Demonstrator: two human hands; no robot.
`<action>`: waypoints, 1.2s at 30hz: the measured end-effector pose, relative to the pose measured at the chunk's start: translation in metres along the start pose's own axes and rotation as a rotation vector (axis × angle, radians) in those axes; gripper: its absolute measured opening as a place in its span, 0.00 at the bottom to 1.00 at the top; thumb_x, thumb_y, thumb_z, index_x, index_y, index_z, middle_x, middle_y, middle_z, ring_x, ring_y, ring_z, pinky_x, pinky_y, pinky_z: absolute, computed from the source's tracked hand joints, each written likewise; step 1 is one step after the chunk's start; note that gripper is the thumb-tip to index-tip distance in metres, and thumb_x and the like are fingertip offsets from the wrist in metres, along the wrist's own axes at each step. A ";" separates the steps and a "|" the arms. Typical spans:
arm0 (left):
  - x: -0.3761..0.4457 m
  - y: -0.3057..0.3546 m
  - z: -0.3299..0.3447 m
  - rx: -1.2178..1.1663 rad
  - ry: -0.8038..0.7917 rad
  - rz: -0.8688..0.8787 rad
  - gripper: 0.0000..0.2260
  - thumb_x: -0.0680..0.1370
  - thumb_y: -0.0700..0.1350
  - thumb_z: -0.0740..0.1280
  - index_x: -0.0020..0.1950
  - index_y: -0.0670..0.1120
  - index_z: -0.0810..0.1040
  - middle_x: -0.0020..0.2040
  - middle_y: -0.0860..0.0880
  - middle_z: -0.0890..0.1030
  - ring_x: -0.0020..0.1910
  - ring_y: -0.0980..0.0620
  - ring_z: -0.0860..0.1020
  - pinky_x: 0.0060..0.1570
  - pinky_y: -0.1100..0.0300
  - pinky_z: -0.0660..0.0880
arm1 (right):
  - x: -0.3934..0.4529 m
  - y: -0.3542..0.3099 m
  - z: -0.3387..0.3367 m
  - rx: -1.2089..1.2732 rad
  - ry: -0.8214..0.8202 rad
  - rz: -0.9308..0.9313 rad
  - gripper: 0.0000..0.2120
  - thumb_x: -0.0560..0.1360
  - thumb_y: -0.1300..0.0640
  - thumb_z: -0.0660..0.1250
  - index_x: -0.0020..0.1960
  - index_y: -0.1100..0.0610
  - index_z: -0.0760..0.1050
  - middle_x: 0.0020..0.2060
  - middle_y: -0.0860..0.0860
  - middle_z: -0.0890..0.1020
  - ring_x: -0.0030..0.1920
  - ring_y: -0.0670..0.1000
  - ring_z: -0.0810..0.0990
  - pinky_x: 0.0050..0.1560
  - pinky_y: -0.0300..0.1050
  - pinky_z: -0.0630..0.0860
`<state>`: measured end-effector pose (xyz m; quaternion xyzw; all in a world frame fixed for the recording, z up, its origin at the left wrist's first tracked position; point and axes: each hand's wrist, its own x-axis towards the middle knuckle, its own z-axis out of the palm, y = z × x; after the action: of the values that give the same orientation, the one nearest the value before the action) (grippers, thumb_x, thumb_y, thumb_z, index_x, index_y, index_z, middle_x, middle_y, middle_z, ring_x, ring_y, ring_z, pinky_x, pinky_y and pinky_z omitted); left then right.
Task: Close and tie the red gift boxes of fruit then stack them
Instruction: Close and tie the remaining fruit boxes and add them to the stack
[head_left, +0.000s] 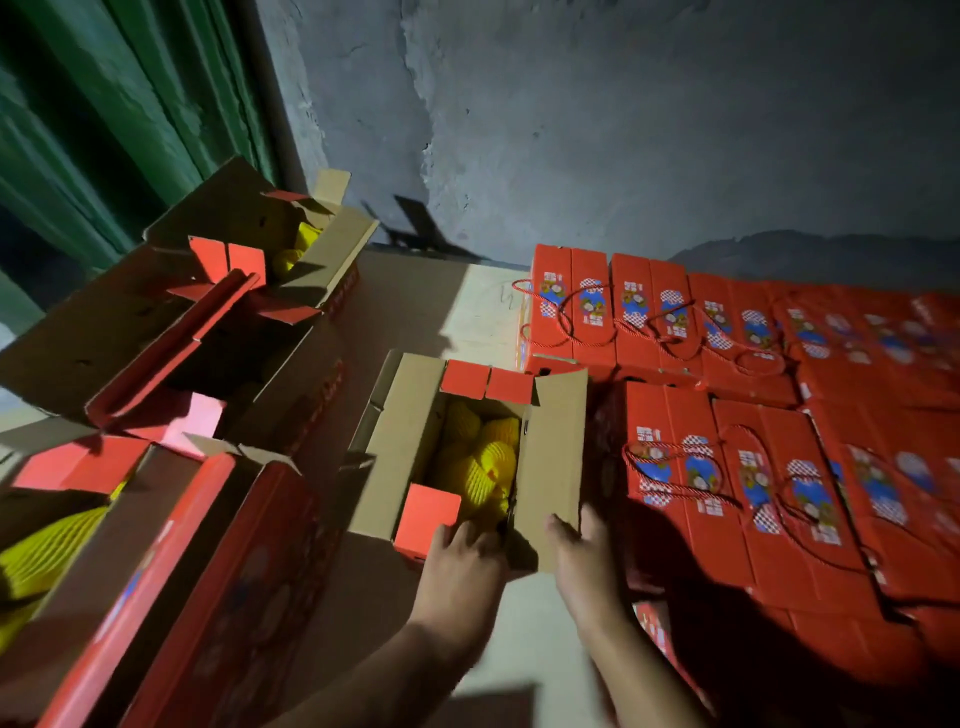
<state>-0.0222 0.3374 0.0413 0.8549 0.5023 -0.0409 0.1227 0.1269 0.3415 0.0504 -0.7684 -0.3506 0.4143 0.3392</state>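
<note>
The open gift box (467, 457) at frame centre awaited closing; your left hand (460, 551) gripped its near flap, right hand (576, 540) lay flat-fingered on the side flap; folding comes next.

Looks like a storeroom or packing area at some fruit wholesaler, not a home. A rough, patchy concrete wall (571, 130) is seen at the back, with a green corrugated shutter (104, 130) beside it. Closed red gift boxes (727, 467) are stacked in rows on the right, and open cartons (208, 322) of foam-netted yellow fruit (483, 457) are spread over the floor (483, 306).
</note>
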 end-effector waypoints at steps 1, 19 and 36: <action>-0.016 0.007 0.005 0.036 -0.019 -0.001 0.28 0.78 0.51 0.42 0.64 0.51 0.79 0.64 0.49 0.77 0.65 0.43 0.70 0.60 0.46 0.64 | -0.016 0.010 -0.004 -0.013 -0.001 0.010 0.17 0.80 0.60 0.68 0.68 0.61 0.75 0.63 0.58 0.81 0.65 0.59 0.78 0.66 0.53 0.73; -0.237 0.076 0.044 0.147 -0.128 0.264 0.09 0.56 0.50 0.80 0.32 0.53 0.83 0.36 0.57 0.80 0.36 0.53 0.79 0.36 0.61 0.75 | -0.241 0.120 -0.048 0.184 -0.058 0.228 0.15 0.76 0.71 0.69 0.58 0.56 0.78 0.55 0.55 0.84 0.56 0.54 0.82 0.57 0.46 0.76; -0.356 0.028 0.064 -0.023 0.252 0.307 0.16 0.79 0.44 0.58 0.42 0.50 0.86 0.42 0.52 0.83 0.48 0.49 0.82 0.44 0.60 0.79 | -0.361 0.143 -0.027 0.302 -0.596 0.623 0.21 0.80 0.70 0.65 0.72 0.61 0.71 0.65 0.67 0.78 0.54 0.67 0.83 0.37 0.48 0.84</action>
<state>-0.1694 0.0057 0.0535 0.9185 0.3777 0.0915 0.0732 0.0392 -0.0356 0.0893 -0.6264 -0.1205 0.7460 0.1912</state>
